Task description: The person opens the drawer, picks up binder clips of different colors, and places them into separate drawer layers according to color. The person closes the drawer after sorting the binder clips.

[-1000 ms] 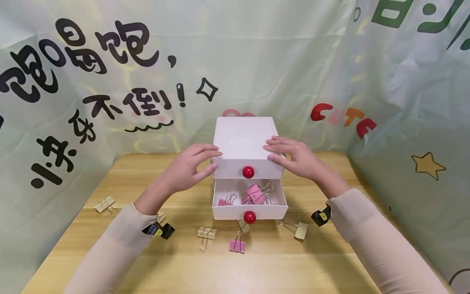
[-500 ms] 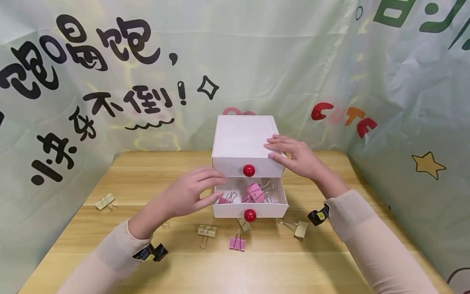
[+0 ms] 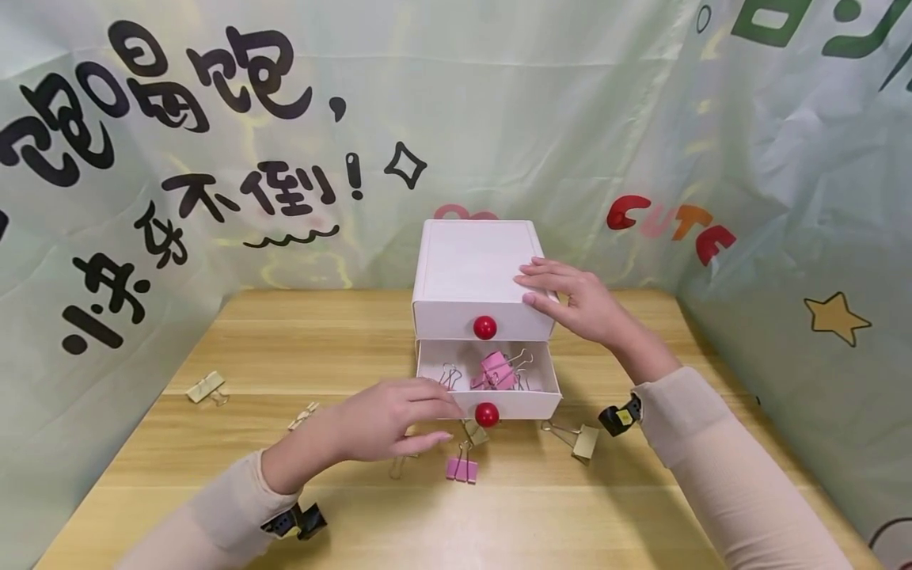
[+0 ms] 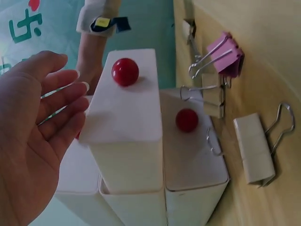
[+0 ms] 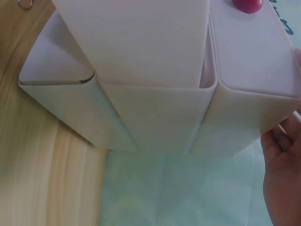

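A white drawer cabinet (image 3: 477, 261) stands at the middle of the table. Its drawer (image 3: 527, 405) below the top one is pulled out and holds pink binder clips (image 3: 496, 372). My left hand (image 3: 399, 416) is before that drawer's front left corner, fingers nearly straight, near the red knob (image 3: 487, 414). In the left wrist view, the hand (image 4: 33, 108) has nothing in its fingers, beside the drawer front (image 4: 101, 108). My right hand (image 3: 580, 305) rests on the cabinet's top right edge, with fingers extended. Only part of it (image 5: 282, 174) shows in the right wrist view.
On the wooden table (image 3: 570, 514) lie a pink binder clip (image 3: 461, 470) and several cream ones, including a clip (image 3: 586, 443) at right and a clip (image 3: 205, 386) at far left. Another clip is partly covered by my left hand. A printed curtain (image 3: 499, 119) hangs behind.
My left hand has left the cabinet's top left edge and come down and toward me, to the front of the pulled-out drawer. My right hand stays on the cabinet.
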`<state>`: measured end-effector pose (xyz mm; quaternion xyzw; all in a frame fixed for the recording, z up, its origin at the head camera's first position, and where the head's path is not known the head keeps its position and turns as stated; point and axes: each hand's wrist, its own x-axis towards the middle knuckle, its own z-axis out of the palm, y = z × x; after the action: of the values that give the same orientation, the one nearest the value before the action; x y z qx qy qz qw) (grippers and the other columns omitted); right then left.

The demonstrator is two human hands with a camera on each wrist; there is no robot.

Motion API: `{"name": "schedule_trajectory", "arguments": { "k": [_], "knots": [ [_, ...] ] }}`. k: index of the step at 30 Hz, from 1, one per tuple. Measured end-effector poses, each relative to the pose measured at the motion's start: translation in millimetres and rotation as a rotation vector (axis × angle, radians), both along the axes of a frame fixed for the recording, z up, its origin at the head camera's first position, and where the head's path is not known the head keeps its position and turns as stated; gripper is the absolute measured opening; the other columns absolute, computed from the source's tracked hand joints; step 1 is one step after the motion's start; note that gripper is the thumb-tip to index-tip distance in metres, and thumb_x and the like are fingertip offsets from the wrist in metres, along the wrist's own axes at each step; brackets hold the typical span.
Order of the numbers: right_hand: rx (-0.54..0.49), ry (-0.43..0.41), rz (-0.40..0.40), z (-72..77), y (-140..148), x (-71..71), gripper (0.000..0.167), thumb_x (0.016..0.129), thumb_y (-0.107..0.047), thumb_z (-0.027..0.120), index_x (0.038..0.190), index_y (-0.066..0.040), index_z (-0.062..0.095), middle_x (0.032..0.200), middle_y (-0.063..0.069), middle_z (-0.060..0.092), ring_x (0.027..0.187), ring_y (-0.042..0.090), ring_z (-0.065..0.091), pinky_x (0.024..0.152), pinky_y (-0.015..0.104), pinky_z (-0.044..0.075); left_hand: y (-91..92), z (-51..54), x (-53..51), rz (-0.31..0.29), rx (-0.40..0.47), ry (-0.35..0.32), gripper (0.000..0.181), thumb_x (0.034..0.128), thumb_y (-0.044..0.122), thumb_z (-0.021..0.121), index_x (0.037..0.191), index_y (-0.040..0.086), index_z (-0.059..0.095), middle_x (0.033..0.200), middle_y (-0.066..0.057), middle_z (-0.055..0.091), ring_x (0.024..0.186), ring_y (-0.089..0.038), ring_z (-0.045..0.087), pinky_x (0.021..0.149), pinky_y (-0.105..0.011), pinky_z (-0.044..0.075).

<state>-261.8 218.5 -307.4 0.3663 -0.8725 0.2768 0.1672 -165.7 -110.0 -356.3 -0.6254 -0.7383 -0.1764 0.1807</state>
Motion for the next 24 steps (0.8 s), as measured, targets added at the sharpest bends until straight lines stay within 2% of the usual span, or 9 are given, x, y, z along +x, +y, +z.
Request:
{"name": "schedule_trajectory", "arguments": {
  "k": [3, 5, 10, 14, 19, 24],
  "knots": [
    [0.000, -0.003, 0.001, 0.2, 0.2, -0.2, 0.037, 0.095, -0.028, 0.065, 0.128, -0.012, 0.067, 0.137, 0.005, 0.058, 0.135, 0.027, 0.043, 0.109, 0.054, 0.034, 2.5, -3.2, 4.1, -0.030, -0.033, -0.007, 0.027, 0.0953, 0.024, 0.062, 0.117, 0.009, 0.067, 0.116, -0.002, 0.068, 0.112, -0.014, 0.061, 0.100, -0.024, 0.045],
    [0.000, -0.003, -0.001, 0.6, 0.7, -0.3, 0.037, 0.095, -0.028, 0.065, 0.128, -0.013, 0.067, 0.137, 0.005, 0.058, 0.135, 0.027, 0.043, 0.109, 0.054, 0.034, 4.8, -5.0, 7.4, -0.041, -0.066, -0.041, 0.028, 0.0943, 0.024, 0.064, 0.119, 0.010, 0.067, 0.117, 0.000, 0.068, 0.112, -0.013, 0.061, 0.101, -0.024, 0.044],
    [0.001, -0.003, -0.005, 2.0, 1.6, -0.5, 0.037, 0.094, -0.028, 0.066, 0.128, -0.013, 0.067, 0.137, 0.005, 0.058, 0.136, 0.026, 0.043, 0.110, 0.054, 0.033, 11.7, -13.8, 13.4, -0.022, -0.188, -0.106, 0.030, 0.0981, 0.031, 0.059, 0.122, 0.015, 0.066, 0.121, 0.004, 0.066, 0.114, -0.010, 0.059, 0.103, -0.022, 0.041],
    [0.012, -0.003, -0.010, 2.4, 2.0, -0.9, 0.037, 0.094, -0.029, 0.065, 0.129, -0.014, 0.067, 0.138, 0.004, 0.057, 0.136, 0.026, 0.043, 0.110, 0.053, 0.033, 16.1, -23.6, 15.4, -0.020, -0.249, -0.117, 0.029, 0.0984, 0.031, 0.059, 0.122, 0.016, 0.065, 0.123, 0.005, 0.064, 0.118, -0.008, 0.056, 0.105, -0.020, 0.038],
    [0.016, -0.003, -0.010, 1.9, 1.3, -0.7, 0.037, 0.094, -0.028, 0.066, 0.128, -0.014, 0.067, 0.137, 0.004, 0.058, 0.135, 0.026, 0.043, 0.109, 0.053, 0.034, 20.3, -35.1, 15.8, -0.026, -0.288, -0.105, 0.030, 0.0957, 0.029, 0.063, 0.121, 0.014, 0.066, 0.123, 0.003, 0.064, 0.118, -0.008, 0.056, 0.105, -0.018, 0.036],
    [0.016, -0.016, -0.011, 1.3, 0.6, 0.3, 0.037, 0.094, -0.028, 0.066, 0.129, -0.014, 0.066, 0.138, 0.005, 0.057, 0.136, 0.026, 0.043, 0.109, 0.054, 0.034, 24.7, -43.9, 16.2, -0.022, -0.358, -0.036, 0.032, 0.0958, 0.031, 0.062, 0.123, 0.014, 0.066, 0.126, 0.001, 0.063, 0.121, -0.012, 0.054, 0.108, -0.020, 0.033]
  ]
}}
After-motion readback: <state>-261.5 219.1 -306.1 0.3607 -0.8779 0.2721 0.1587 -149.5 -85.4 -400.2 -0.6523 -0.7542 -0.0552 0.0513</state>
